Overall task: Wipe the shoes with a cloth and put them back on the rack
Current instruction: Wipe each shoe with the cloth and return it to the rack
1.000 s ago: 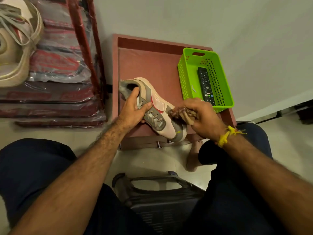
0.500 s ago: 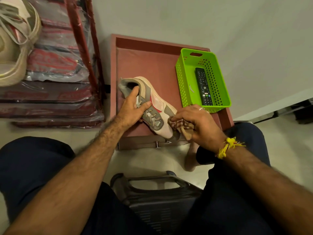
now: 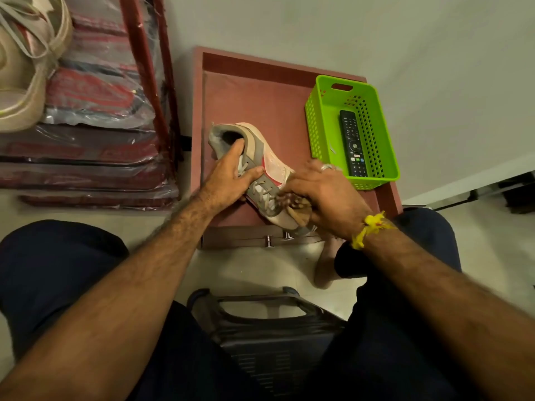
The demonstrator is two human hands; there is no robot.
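On the red surface (image 3: 260, 94), left hand (image 3: 228, 178) grips the shoe (image 3: 269, 160); right hand (image 3: 327, 195) clutches the cloth (image 3: 298, 206), mid-wipe; racking likely follows.

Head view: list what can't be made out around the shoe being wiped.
- Cloth: mostly covered by the right hand and blurred; pattern and size unclear.
- Shoe: toe end hidden under the right hand and cloth; the left hand covers part of the laces.
- Second shoe on the rack: cut off by the left and top edges.
- Remote in the green basket: button labels too small to read.
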